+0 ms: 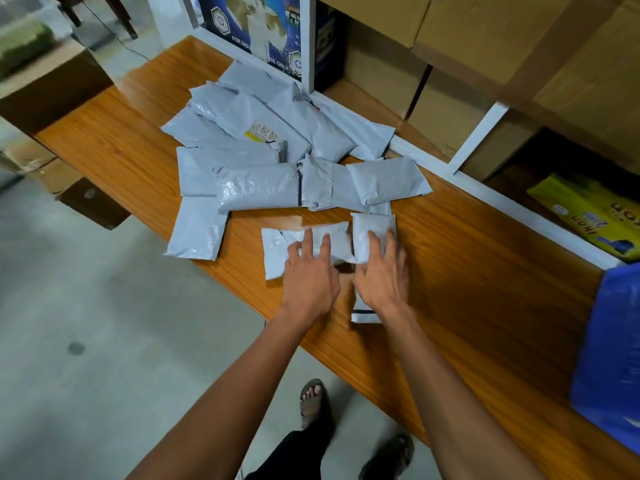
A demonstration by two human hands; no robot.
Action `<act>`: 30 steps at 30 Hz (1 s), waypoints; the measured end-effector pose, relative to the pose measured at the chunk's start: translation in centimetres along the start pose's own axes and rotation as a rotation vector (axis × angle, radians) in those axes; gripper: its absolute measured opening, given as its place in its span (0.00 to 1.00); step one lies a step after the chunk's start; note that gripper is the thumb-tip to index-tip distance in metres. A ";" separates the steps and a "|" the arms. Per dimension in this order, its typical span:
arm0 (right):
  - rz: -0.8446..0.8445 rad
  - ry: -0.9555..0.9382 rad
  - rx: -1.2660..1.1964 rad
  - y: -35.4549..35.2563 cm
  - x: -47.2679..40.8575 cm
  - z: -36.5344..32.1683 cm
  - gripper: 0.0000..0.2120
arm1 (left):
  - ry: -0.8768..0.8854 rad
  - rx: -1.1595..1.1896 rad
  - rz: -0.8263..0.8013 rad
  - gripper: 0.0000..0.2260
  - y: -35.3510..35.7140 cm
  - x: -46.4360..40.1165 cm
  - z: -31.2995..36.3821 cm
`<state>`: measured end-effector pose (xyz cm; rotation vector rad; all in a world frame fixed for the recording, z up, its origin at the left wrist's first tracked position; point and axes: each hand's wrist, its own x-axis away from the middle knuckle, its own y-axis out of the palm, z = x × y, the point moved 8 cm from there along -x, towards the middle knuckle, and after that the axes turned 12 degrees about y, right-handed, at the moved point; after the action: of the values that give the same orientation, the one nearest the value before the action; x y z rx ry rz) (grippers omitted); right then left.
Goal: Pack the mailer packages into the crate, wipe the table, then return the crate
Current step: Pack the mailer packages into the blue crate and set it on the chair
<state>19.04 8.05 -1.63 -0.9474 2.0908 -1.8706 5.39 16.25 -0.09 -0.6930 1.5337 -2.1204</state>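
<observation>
A loose pile of grey mailer packages [263,157] lies across the middle of the wooden desk [114,147], overlapping one another, with a few smaller ones set apart at the lower centre of the frame, near the desk's front edge. The left hand [308,282] rests on two of these small packets [304,245], fingers spread and fairly straight, pressing rather than clasping, so its grip is released. The right hand [382,278] lies on an upright packet [369,233] just beside them, fingers laid over its face; another packet [363,311] shows under its wrist. Whether the thumb hooks beneath is hidden, but the fingers look flat and this grip too reads as released. The packing looks barely begun. At the lower right edge sits a blue object [609,358], possibly the crate, though too little shows to be sure. Behind the desk, in the upper right, a white shelf frame [481,133] holds cardboard boxes [460,26]. The films look slick: gathering several packets with flat palms could let one slide out and drop over the near edge to the floor [86,323], and sweeping too wide may nudge the main pile.
</observation>
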 end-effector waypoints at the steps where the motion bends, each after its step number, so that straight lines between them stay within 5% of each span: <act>1: 0.012 0.012 0.009 -0.1 0.0 1.0 0.35 | 0.022 -0.023 0.004 0.30 -0.3 -0.3 0.1; 7: 0.074 0.007 -0.003 0.0 1.2 3.6 0.33 | 0.152 -0.157 -0.017 0.24 -0.1 -2.6 -2.2; 13: 0.109 -0.048 -0.010 0.3 1.7 3.6 0.40 | 0.205 -0.183 0.069 0.32 -0.2 -2.9 -0.6; 17: 0.041 -0.093 0.055 1.7 0.4 3.3 0.39 | 0.316 -0.139 0.002 0.31 3.7 -2.7 0.3; 23: 0.068 -0.084 0.058 1.9 2.6 4.7 0.40 | 0.254 -0.115 -0.001 0.36 5.8 -1.7 1.4; 30: 0.077 -0.051 0.096 1.0 8.5 10.7 0.42 | 0.346 -0.041 -0.151 0.34 6.6 3.4 8.7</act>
<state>17.70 -5.55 -2.30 -0.8699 1.9610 -1.8699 8.49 5.88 -3.60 -0.4863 1.7529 -2.4275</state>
